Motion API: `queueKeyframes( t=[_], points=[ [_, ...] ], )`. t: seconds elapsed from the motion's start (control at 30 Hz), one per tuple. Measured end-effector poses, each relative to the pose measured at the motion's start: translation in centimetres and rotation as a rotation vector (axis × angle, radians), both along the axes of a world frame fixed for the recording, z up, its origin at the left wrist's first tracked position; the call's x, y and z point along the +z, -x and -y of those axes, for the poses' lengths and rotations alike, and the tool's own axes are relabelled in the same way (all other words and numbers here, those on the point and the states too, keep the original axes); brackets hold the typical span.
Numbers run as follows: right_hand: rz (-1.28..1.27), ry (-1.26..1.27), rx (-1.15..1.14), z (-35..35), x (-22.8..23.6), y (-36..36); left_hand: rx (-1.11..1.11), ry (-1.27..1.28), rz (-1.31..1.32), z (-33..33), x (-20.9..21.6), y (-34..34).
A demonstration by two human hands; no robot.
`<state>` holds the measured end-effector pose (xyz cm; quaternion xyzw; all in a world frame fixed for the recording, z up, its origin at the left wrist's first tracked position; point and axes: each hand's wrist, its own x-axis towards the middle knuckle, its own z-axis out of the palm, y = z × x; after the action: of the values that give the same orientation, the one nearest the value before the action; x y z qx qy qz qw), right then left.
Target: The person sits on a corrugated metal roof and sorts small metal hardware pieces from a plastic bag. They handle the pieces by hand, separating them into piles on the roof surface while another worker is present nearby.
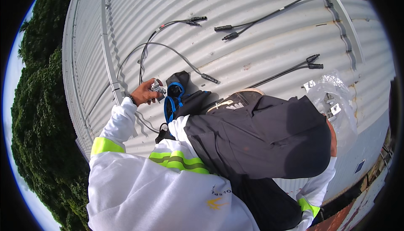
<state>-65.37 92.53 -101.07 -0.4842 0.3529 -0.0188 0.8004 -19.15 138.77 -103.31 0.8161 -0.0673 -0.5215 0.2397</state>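
Note:
My left hand (143,92), at the end of a white sleeve, is closed around a few small silver metal clamps (157,89) above the roof. A black fabric pouch with blue trim (187,103) lies just right of it. My right hand (331,135) is partly covered by my bent knee, and its fingers are hidden. It is beside a clear plastic bag (343,124). Silver metal clamps (334,109) show at the bag, and another clamp (309,85) is at its upper left edge. Whether my right hand grips the bag cannot be made out.
Black cables with connectors (209,78) lie across the corrugated metal roof (252,29). One metal rail (104,33) runs along the left, another (346,23) at the upper right. My shoe (235,100) rests on the roof. Trees (38,105) stand beyond the left edge.

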Motion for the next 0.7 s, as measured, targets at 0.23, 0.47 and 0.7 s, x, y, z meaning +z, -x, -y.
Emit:
queueKeyframes(
  t=[0.23, 0.47, 0.7],
  points=[
    [-0.010, 0.091, 0.085, 0.5, -0.1, 0.5, -0.401, -0.214, -0.268, 4.2, -3.8, -2.8],
    [-0.069, 0.044, 0.023, -0.3, 0.4, 0.7, -0.771, -0.543, -0.160, 8.7, -6.3, -5.2],
    [-0.019, 0.093, 0.114, 0.3, -0.3, 0.5, -0.285, -0.422, 0.299, 5.7, -5.2, 0.3]
  ],
)
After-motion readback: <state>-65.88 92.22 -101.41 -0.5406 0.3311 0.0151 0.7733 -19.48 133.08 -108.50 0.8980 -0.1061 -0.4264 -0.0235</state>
